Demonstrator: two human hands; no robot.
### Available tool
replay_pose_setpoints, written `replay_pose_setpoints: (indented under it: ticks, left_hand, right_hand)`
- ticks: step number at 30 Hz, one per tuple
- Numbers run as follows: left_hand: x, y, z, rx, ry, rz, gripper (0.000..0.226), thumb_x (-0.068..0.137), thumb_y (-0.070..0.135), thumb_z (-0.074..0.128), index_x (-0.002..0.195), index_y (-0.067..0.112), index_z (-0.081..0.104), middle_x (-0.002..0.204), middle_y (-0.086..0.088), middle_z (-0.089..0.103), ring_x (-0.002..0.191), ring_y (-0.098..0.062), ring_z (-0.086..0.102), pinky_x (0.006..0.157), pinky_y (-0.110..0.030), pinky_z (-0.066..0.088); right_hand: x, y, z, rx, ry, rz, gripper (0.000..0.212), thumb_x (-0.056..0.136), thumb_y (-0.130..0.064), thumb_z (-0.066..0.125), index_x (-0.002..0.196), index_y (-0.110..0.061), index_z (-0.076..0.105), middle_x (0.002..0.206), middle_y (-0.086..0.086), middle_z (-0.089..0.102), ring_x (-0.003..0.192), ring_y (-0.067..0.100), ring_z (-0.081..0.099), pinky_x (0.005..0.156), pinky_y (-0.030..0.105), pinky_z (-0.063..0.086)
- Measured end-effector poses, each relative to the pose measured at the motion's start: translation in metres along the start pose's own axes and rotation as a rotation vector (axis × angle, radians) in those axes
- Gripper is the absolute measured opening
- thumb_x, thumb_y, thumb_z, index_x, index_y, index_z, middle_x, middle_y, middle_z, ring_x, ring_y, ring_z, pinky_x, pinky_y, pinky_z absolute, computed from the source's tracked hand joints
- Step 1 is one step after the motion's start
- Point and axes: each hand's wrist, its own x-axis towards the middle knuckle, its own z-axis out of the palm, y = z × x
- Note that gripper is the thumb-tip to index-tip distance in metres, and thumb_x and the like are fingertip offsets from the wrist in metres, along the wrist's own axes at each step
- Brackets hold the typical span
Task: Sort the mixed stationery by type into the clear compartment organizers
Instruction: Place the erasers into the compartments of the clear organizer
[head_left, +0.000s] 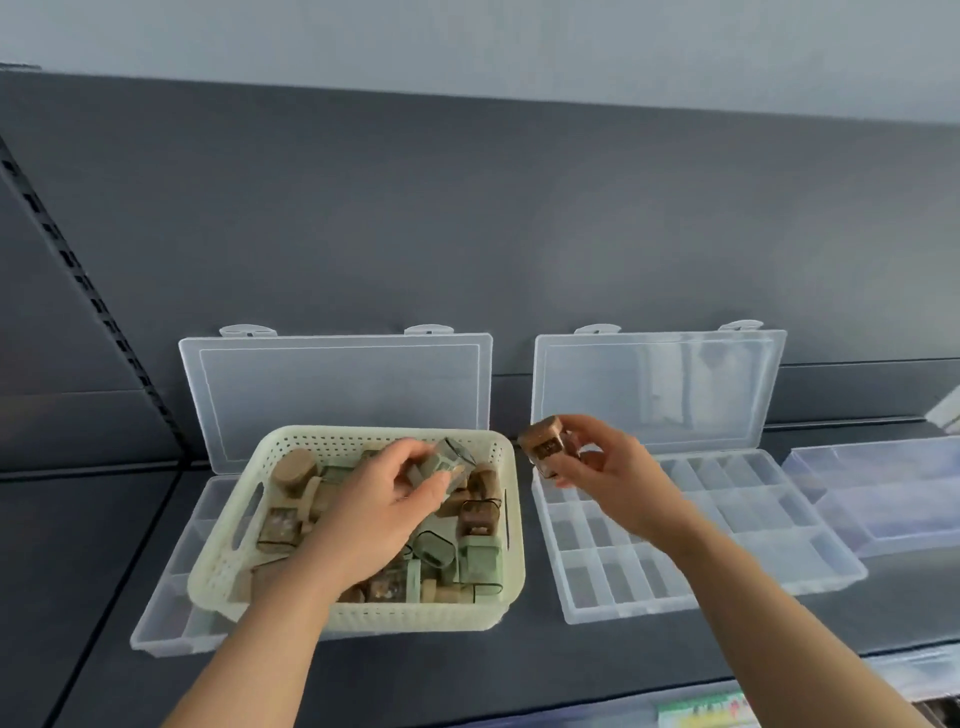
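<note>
The small brown box (544, 444) is pinched between the thumb and fingertips of the right hand (602, 467), held in the air above the far left corner of the right-hand clear organizer (727, 587), whose compartments look empty. The left hand (384, 499) grips a small green clear-lidded box (451, 461) just above the cream perforated basket (363, 618), which holds more brown, tan and green boxes and sits on the left organizer (166, 597). The step looks like the placing of a first brown piece. The next move calls for lowering it squarely into one compartment, with green kept apart. Another clear tray (893, 493) lies further right on the dark shelf (78, 571).
</note>
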Motion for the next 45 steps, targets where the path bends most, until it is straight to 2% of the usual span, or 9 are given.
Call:
replay_pose_setpoints:
  ticks: [11,15,19,23,27,30,35,39,45]
  left_hand:
    - [0.059,0.063,0.1,0.164,0.027,0.069,0.026,0.087,0.039,0.064,0.111,0.034,0.054,0.101,0.019,0.059,0.089,-0.002,0.056,0.069,-0.011,0.041]
    - [0.079,0.062,0.125,0.294,0.048,0.022,0.032,0.087,0.034,0.066,0.115,0.028,0.052,0.105,0.016,0.056,0.09,-0.006,0.053,0.068,-0.015,0.037]
    - [0.092,0.058,0.144,0.418,0.035,-0.017,0.03,0.087,0.03,0.065,0.114,0.027,0.053,0.108,0.012,0.058,0.092,-0.008,0.052,0.076,-0.023,0.043]
    - [0.103,0.056,0.163,0.382,0.011,-0.063,0.033,0.086,0.027,0.067,0.117,0.026,0.058,0.111,0.009,0.061,0.097,-0.011,0.056,0.086,-0.032,0.049]
    - [0.109,0.054,0.177,0.401,-0.001,-0.076,0.039,0.086,0.027,0.068,0.124,0.024,0.058,0.115,0.007,0.06,0.099,-0.011,0.055,0.086,-0.028,0.047]
    - [0.112,0.056,0.182,0.396,0.026,-0.058,0.041,0.086,0.026,0.068,0.125,0.026,0.058,0.113,0.008,0.059,0.099,-0.011,0.054,0.085,-0.026,0.045]
    - [0.121,0.063,0.188,0.295,0.054,-0.04,0.039,0.083,0.027,0.072,0.12,0.027,0.061,0.107,0.01,0.058,0.095,-0.01,0.055,0.084,-0.029,0.048]
    - [0.128,0.068,0.198,0.266,0.023,-0.015,0.037,0.082,0.025,0.073,0.118,0.027,0.063,0.104,0.011,0.057,0.093,-0.009,0.055,0.081,-0.025,0.047]
    - [0.134,0.073,0.207,0.311,-0.025,0.023,0.035,0.08,0.026,0.075,0.113,0.027,0.065,0.102,0.01,0.059,0.089,-0.009,0.055,0.075,-0.021,0.045]
  right_hand:
    - [0.003,0.066,-0.089,0.13,-0.025,0.083,0.027,0.085,-0.007,0.067,0.109,-0.018,0.063,0.098,-0.004,0.073,0.092,0.007,0.069,0.085,0.022,0.051]
    - [0.014,0.086,-0.107,0.1,-0.068,0.09,0.04,0.086,-0.007,0.065,0.118,-0.03,0.056,0.103,-0.005,0.069,0.084,0.003,0.067,0.064,0.013,0.047]
    - [0.022,0.103,-0.113,0.07,-0.134,0.094,0.04,0.086,-0.007,0.065,0.118,-0.028,0.057,0.109,-0.009,0.066,0.089,0.005,0.068,0.074,0.017,0.052]
    - [0.028,0.116,-0.111,0.066,-0.168,0.083,0.037,0.084,-0.003,0.064,0.111,-0.027,0.058,0.104,-0.01,0.063,0.087,0.009,0.068,0.063,0.011,0.047]
    - [0.035,0.131,-0.11,0.053,-0.157,0.082,0.035,0.08,-0.007,0.07,0.097,-0.036,0.058,0.1,-0.008,0.068,0.094,0.013,0.067,0.084,0.024,0.053]
    - [0.039,0.139,-0.116,0.02,-0.125,0.067,0.033,0.079,-0.01,0.072,0.091,-0.037,0.057,0.091,-0.012,0.068,0.089,0.012,0.065,0.081,0.024,0.051]
    - [0.044,0.148,-0.13,0.005,-0.09,0.089,0.032,0.078,-0.006,0.071,0.094,-0.031,0.058,0.084,-0.014,0.065,0.077,0.002,0.062,0.064,0.009,0.043]
    - [0.046,0.156,-0.141,-0.029,-0.092,0.12,0.032,0.077,-0.007,0.071,0.098,-0.028,0.061,0.091,-0.007,0.067,0.088,0.016,0.066,0.072,0.021,0.05]
    - [0.044,0.157,-0.147,-0.027,-0.086,0.115,0.028,0.077,-0.006,0.07,0.098,-0.023,0.063,0.09,-0.005,0.067,0.083,0.011,0.067,0.07,0.021,0.053]
